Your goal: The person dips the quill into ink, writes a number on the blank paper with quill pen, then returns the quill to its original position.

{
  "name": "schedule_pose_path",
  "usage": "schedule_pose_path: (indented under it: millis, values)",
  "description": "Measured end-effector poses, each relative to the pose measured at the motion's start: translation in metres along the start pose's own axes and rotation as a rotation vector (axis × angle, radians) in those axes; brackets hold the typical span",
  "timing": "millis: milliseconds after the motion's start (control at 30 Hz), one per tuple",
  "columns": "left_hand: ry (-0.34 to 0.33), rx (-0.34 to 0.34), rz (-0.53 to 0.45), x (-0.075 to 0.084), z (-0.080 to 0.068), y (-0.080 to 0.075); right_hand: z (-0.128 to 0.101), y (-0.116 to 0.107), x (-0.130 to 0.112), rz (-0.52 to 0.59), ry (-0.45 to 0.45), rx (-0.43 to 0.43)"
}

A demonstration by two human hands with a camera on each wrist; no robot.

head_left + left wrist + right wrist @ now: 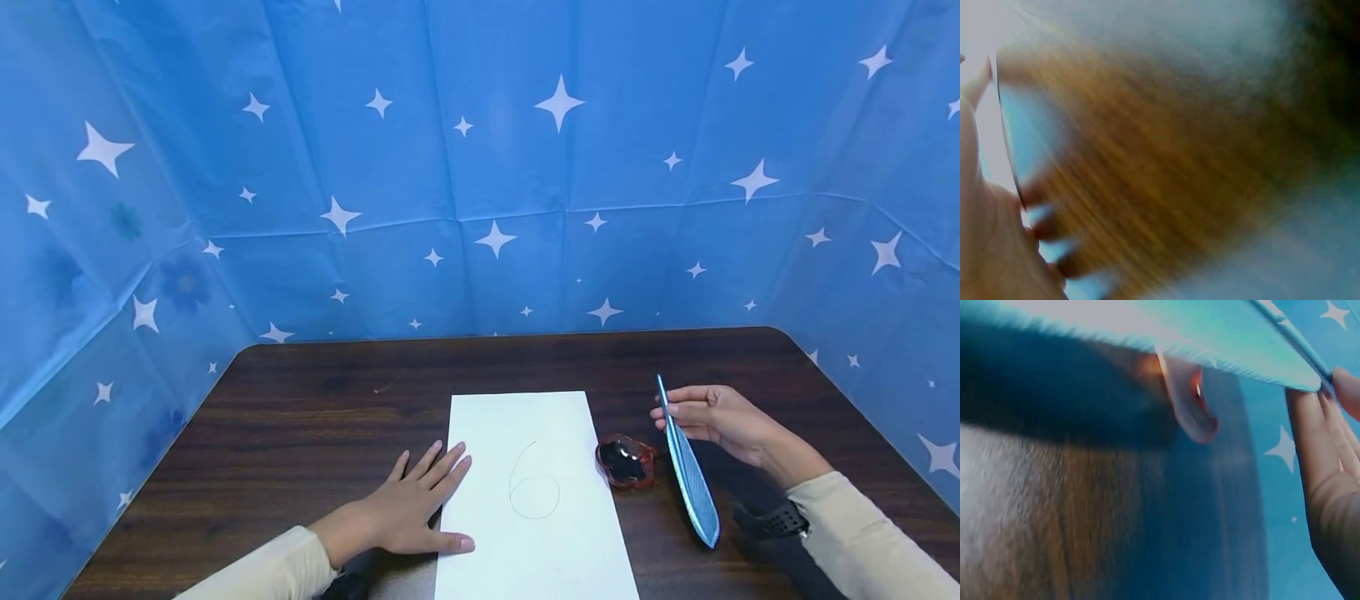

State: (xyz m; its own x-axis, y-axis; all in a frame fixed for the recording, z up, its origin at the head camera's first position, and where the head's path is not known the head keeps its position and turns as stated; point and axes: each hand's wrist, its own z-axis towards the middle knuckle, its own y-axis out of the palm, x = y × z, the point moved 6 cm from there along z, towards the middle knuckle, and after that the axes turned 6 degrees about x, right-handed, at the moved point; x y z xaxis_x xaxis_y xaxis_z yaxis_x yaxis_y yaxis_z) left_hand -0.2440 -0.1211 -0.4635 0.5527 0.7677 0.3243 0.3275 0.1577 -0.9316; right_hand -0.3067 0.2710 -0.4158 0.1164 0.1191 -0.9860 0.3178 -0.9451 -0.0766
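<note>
A: Where's the blue feather (688, 471) kept?
B: Pinched upright in right hand (720, 421) grip, just beside ink dish (626, 461).
A: Left hand (408, 504)?
B: Fingers flat, pressed on paper (532, 500) edge, on tabletop (300, 425).

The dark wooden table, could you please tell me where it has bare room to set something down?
The table is bare along its far edge beyond the paper, and across its left part beyond the left hand. It is crowded right of the paper, where the ink dish, the blue feather and the right hand sit close.
</note>
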Motion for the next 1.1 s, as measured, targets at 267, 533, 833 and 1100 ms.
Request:
schedule_pose_path:
  millis: [267,533,833,1100]
  values:
    - [-0.018,-0.016,0.003,0.005,-0.002,-0.005,-0.006,0.001,0.011,-0.006,0.110,-0.115]
    - [0.000,0.005,0.000,-0.001,0.001,0.001,-0.014,0.001,0.022,-0.219,0.224,-0.031]
    - [-0.020,-0.016,-0.004,0.004,-0.002,-0.006,-0.019,0.004,0.030,-0.305,0.252,-0.049]
    - [-0.017,-0.019,-0.003,0.005,-0.002,-0.005,-0.017,0.006,0.033,-0.347,0.261,-0.023]
